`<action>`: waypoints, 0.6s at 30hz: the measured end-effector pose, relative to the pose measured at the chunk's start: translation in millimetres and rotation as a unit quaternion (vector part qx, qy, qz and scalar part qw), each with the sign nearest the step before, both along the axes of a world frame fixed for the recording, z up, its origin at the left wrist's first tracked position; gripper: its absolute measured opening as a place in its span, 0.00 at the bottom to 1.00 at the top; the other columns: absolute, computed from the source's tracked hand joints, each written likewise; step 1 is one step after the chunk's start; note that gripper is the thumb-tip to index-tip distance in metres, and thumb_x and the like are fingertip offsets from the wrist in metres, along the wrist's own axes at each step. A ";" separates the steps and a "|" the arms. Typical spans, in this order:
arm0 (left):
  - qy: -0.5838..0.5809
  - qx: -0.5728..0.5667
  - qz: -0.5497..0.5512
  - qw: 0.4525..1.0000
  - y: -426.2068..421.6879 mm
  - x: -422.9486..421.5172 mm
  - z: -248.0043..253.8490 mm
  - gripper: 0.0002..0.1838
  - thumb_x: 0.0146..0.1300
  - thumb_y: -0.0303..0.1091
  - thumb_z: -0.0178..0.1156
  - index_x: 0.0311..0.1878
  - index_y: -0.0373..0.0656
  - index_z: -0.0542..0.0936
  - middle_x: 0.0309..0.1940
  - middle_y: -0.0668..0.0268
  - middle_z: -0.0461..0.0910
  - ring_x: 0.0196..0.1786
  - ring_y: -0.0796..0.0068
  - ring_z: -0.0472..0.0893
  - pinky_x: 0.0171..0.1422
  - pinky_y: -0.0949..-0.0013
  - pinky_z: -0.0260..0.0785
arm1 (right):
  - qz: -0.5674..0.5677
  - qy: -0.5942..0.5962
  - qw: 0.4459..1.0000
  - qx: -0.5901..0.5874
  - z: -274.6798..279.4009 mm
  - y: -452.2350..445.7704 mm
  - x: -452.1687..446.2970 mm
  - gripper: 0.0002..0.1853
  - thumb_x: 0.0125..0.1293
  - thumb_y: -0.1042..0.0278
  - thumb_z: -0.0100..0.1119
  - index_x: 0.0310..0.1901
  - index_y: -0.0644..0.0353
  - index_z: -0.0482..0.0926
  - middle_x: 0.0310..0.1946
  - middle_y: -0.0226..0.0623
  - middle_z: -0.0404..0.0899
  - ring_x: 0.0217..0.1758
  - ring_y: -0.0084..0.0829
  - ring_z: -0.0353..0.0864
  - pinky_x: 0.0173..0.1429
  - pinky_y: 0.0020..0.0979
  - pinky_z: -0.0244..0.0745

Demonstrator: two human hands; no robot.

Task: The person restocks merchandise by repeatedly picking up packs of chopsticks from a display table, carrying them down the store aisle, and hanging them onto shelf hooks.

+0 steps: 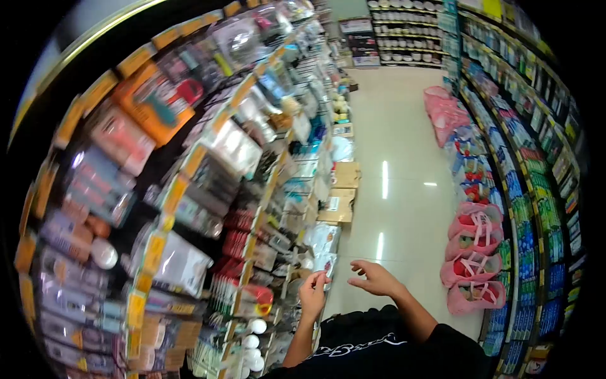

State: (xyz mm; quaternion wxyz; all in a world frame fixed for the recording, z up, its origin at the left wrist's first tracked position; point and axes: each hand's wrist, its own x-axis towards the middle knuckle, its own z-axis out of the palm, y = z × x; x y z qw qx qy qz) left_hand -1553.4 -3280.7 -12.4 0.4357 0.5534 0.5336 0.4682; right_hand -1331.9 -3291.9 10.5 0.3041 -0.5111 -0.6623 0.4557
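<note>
My left hand (312, 294) is raised in front of my body, close to the shelf edge, with its fingers curled together. Whatever it may hold is too small to make out. My right hand (376, 280) hovers over the aisle floor, its fingers bent but apart and nothing visible in them. A gap separates the two hands. Left of my left hand hang packaged goods, including a red and yellow pack (255, 298) and several round white items (254, 344) lower down.
Tall racks of hanging packs (237, 151) line the left side. Pink bags with handles (475, 259) stand on the floor at right, before shelves of boxed goods (524, 246). Open cardboard boxes (338, 203) jut out at left. Shelves of white bowls (407, 30) close the far end.
</note>
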 end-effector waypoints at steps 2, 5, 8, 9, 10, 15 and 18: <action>0.007 -0.025 -0.035 0.999 36.3 24.1 -3.9 0.10 0.69 0.31 0.55 0.44 0.34 0.80 0.29 0.66 0.83 0.34 0.81 0.79 0.43 0.76 0.70 | 0.011 -0.016 1.000 -0.013 -11.2 18.1 21.7 0.34 0.62 0.49 0.64 0.61 0.68 0.70 0.53 0.51 0.78 0.53 0.44 0.80 0.56 0.38 0.75; 0.008 -0.025 -0.054 0.998 93.2 60.0 -17.7 0.13 0.72 0.36 0.54 0.43 0.34 0.81 0.25 0.66 0.82 0.28 0.81 0.78 0.36 0.75 0.71 | 0.079 -0.044 0.996 -0.004 -36.4 53.1 53.4 0.36 0.63 0.47 0.62 0.62 0.69 0.68 0.54 0.53 0.77 0.54 0.48 0.79 0.59 0.37 0.73; -0.024 -0.112 -0.067 0.991 158.0 96.5 -32.7 0.15 0.73 0.38 0.53 0.39 0.35 0.81 0.21 0.67 0.79 0.22 0.83 0.75 0.28 0.77 0.68 | 0.120 -0.062 0.990 -0.046 -40.1 102.6 95.2 0.38 0.62 0.45 0.61 0.63 0.71 0.66 0.53 0.55 0.77 0.54 0.51 0.78 0.58 0.38 0.73; 0.005 -0.113 -0.069 0.991 181.6 110.3 -37.4 0.17 0.73 0.40 0.52 0.37 0.36 0.81 0.16 0.69 0.76 0.17 0.84 0.71 0.21 0.78 0.63 | 0.123 -0.071 0.988 -0.059 -41.2 121.6 109.7 0.39 0.62 0.45 0.61 0.63 0.71 0.66 0.52 0.55 0.77 0.54 0.51 0.78 0.58 0.38 0.73; 0.005 -0.123 -0.082 0.989 206.1 127.0 -39.5 0.17 0.73 0.41 0.52 0.36 0.36 0.81 0.15 0.69 0.75 0.16 0.84 0.71 0.21 0.78 0.62 | 0.126 -0.081 0.986 -0.071 -40.9 143.1 124.6 0.39 0.62 0.45 0.60 0.63 0.72 0.66 0.52 0.56 0.77 0.54 0.51 0.78 0.57 0.39 0.73; 0.060 -0.101 -0.175 0.978 338.0 228.9 -28.4 0.23 0.72 0.47 0.54 0.27 0.37 0.81 0.11 0.69 0.72 0.15 0.83 0.71 0.20 0.75 0.62 | 0.105 -0.209 0.964 -0.128 -10.5 262.9 210.3 0.39 0.63 0.44 0.60 0.63 0.72 0.66 0.51 0.57 0.77 0.54 0.52 0.77 0.57 0.41 0.72; 0.078 -0.045 -0.251 0.964 411.9 296.6 -8.0 0.26 0.71 0.49 0.54 0.23 0.37 0.79 0.10 0.67 0.72 0.15 0.81 0.73 0.20 0.73 0.63 | 0.013 -0.199 0.978 -0.066 -14.5 319.7 271.4 0.34 0.63 0.45 0.59 0.60 0.68 0.71 0.54 0.57 0.76 0.57 0.51 0.76 0.61 0.42 0.70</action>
